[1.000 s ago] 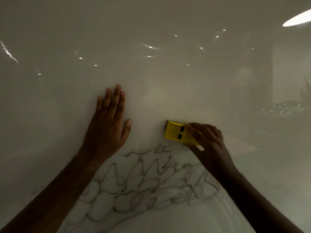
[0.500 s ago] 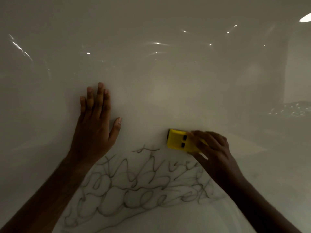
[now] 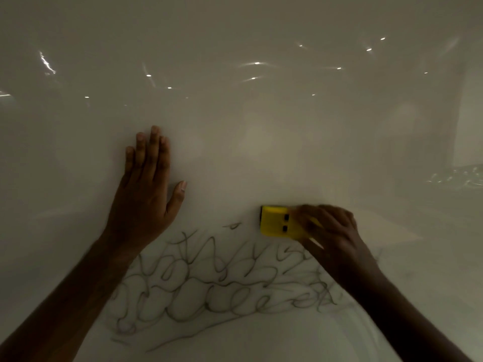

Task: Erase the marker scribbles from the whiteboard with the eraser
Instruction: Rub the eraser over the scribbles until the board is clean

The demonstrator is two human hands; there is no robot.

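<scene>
A glossy whiteboard (image 3: pixel 248 126) fills the view. Dark marker scribbles (image 3: pixel 222 286) loop across its lower middle, between my two forearms. My right hand (image 3: pixel 332 239) grips a yellow eraser (image 3: pixel 277 222) with two small black marks, and holds it against the board at the upper right edge of the scribbles. The hand is slightly blurred. My left hand (image 3: pixel 146 197) lies flat on the board with straight fingers, above and left of the scribbles. A small stray mark (image 3: pixel 232 226) sits just left of the eraser.
Reflected ceiling lights (image 3: pixel 257 63) dot the upper board. A dim reflection of a room shows at the far right (image 3: pixel 457 176). The board above the hands carries no marks.
The eraser has slid slightly down and right along the scribbles' top edge, and the topmost loops there are gone. The view shifted, so my left hand sits further left in frame.
</scene>
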